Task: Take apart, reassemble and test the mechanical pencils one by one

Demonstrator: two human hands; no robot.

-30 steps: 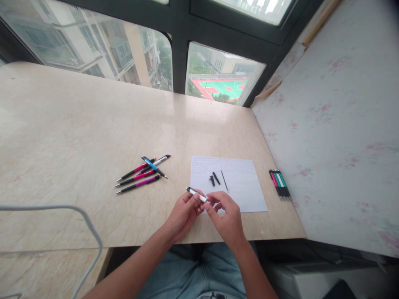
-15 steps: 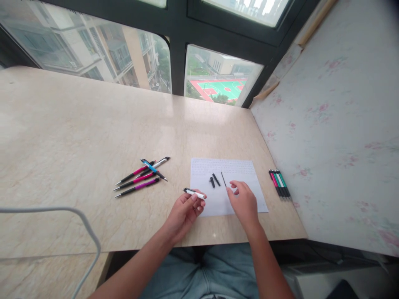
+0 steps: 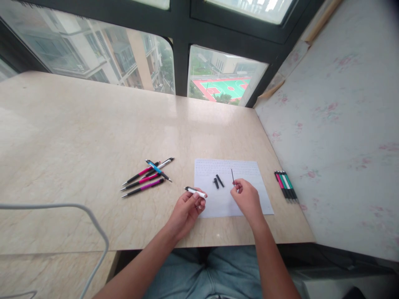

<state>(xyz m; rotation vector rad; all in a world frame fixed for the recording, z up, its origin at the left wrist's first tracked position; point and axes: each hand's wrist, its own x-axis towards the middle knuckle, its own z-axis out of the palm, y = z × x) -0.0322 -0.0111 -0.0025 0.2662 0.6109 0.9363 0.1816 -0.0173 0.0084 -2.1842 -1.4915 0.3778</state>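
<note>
Moved since last frame: my right hand (image 3: 247, 197), now pinching the thin black refill (image 3: 232, 176) by its near end over the paper (image 3: 218, 203), presumably leaving its length free, while my left hand (image 3: 185, 211) clamps the white pen barrel (image 3: 199, 193) at the paper's left edge.

Left hand (image 3: 186, 209) and right hand (image 3: 248, 198) both bare. Left forearm (image 3: 140, 261) and right forearm (image 3: 272, 253) bare too, slim, smooth in outline, tapering toward the hands. Legwear: blue jeans (image 3: 177, 270), washed look, paler over the thighs, darker in the crotch folds. Soft creases across the denim. Centre seam (image 3: 213, 284) visible, running toward the lower edge.
</note>
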